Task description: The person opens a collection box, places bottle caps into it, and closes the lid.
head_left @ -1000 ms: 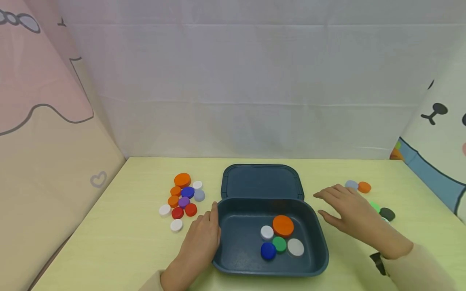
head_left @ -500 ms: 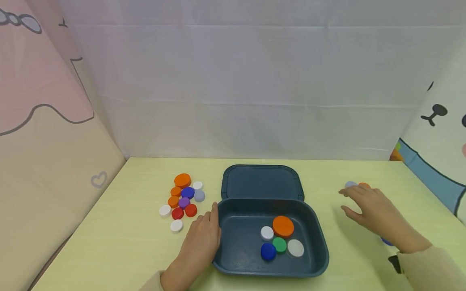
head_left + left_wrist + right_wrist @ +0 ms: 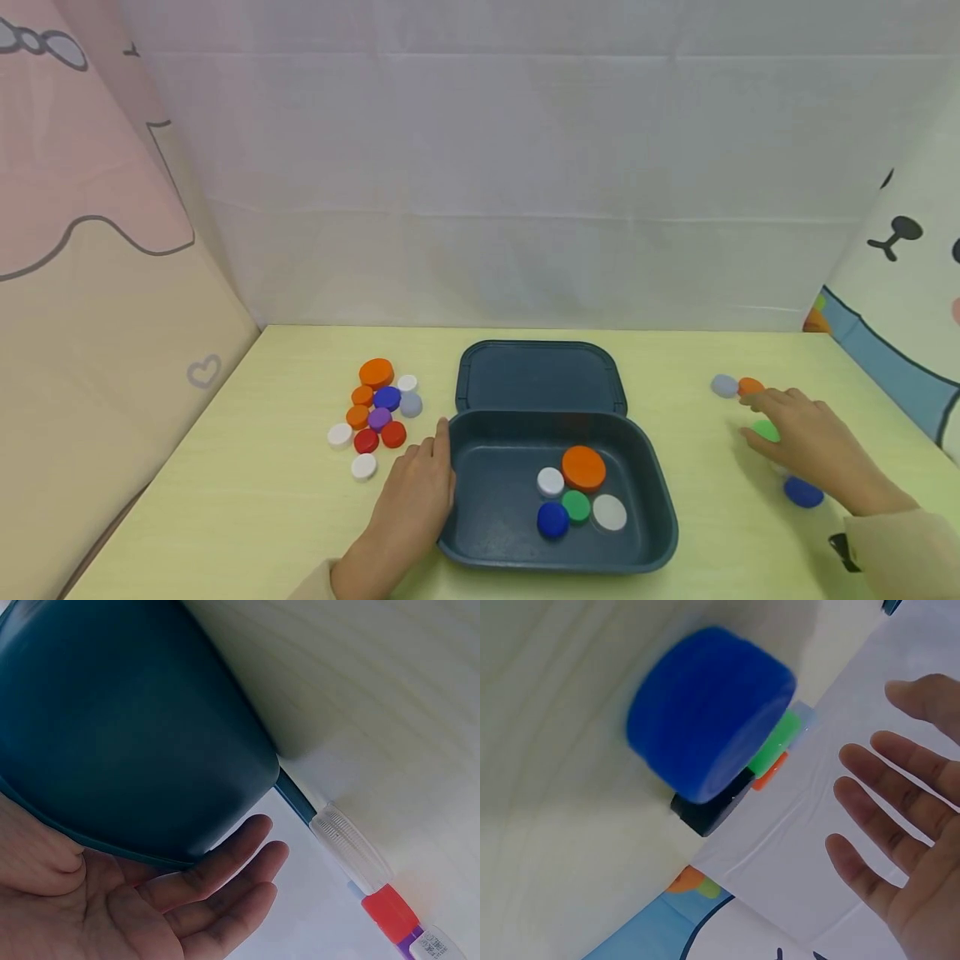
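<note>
A dark teal-blue box (image 3: pixel 491 467) with rounded corners stands on the pale yellow table (image 3: pixel 225 483), and its matching lid (image 3: pixel 540 375) lies right behind it, near edge hidden by the box. Inside, toward the right half, sit five round caps: a broad, bright orange cap (image 3: pixel 583 468), a small white cap (image 3: pixel 551 482), a mid-green cap (image 3: pixel 576 506), a deep blue cap (image 3: pixel 552 519) and a flat, greyish-white cap (image 3: pixel 609 512).

The left hand (image 3: pixel 415 492) rests against the box's left side, fingers relaxed and only slightly bent, the index finger along the rim. The right hand (image 3: pixel 813 442) hangs over the table to the right, thumb and fingers spread well apart, with nothing in its hold. Between its thumb and fingers shows a vivid light green cap (image 3: pixel 766 430); just beyond lie a pale blue cap (image 3: pixel 724 386) and a small orange cap (image 3: pixel 750 387). Nearer the wrist is a thick, royal-blue cap (image 3: pixel 804 492), somewhat blurred up close, with a black cap (image 3: pixel 711 806) partly behind it in the right wrist view.

Left of the box is a loose cluster of caps (image 3: pixel 380 418) in orange, red, white, blue, pale blue and purple; from the left wrist, one looks translucent with fine ridges round its side.
</note>
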`<action>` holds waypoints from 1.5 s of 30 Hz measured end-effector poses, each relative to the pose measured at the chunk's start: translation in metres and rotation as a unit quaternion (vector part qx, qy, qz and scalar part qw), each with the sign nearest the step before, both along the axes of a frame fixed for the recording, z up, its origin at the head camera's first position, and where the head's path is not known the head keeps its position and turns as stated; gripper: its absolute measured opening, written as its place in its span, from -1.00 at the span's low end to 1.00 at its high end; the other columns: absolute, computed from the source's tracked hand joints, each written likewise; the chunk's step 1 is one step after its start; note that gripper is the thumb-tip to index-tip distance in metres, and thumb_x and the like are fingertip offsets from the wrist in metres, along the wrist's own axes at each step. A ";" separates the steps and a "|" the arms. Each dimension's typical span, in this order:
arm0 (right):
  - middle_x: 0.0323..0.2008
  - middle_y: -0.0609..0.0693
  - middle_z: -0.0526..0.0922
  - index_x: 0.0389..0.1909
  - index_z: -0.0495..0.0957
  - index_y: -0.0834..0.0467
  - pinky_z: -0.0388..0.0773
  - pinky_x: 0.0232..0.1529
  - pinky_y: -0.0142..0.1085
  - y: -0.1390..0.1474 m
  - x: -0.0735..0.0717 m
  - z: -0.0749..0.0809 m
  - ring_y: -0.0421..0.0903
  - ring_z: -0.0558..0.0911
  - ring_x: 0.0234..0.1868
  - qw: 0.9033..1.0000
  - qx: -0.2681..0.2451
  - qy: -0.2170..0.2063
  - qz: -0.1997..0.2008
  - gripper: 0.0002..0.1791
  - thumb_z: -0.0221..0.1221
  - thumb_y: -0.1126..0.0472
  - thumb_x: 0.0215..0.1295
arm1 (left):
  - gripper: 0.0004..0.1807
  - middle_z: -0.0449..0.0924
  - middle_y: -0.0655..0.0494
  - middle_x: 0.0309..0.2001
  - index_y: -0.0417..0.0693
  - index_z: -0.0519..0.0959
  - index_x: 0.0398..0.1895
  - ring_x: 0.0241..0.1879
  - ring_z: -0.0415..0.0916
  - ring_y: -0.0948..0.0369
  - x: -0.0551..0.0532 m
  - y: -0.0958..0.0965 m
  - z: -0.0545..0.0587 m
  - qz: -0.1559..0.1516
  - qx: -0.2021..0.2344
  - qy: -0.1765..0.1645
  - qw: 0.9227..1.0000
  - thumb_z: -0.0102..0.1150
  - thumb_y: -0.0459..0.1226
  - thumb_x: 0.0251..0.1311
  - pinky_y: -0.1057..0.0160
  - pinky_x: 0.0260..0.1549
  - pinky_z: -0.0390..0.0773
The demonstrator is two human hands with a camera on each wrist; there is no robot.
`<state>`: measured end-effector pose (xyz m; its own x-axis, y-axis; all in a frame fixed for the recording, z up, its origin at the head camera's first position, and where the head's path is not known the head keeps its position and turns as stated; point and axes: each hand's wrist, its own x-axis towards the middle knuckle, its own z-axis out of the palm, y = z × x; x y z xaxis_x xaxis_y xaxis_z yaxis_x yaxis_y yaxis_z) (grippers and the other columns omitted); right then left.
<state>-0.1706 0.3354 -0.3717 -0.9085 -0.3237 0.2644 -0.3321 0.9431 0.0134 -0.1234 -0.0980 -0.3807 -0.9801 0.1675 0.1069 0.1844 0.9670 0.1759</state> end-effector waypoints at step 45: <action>-0.33 0.17 0.61 -0.12 0.50 0.37 0.41 -0.33 0.07 0.033 -0.009 -0.012 0.20 0.53 -0.28 0.986 0.017 -0.142 -0.086 -0.47 0.30 0.06 -0.03 | -0.36 0.54 -0.07 -0.13 -0.24 0.21 0.27 -0.23 0.46 0.09 0.001 0.000 0.002 0.000 0.002 -0.007 1.000 0.14 -0.22 0.13 0.13 -0.07 0.51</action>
<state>-0.1797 0.3684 -0.3839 -0.9866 -0.1623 -0.0174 -0.1619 0.9865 -0.0249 -0.1228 -0.0977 -0.3791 -0.9816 0.1663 0.0934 0.1810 0.9666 0.1817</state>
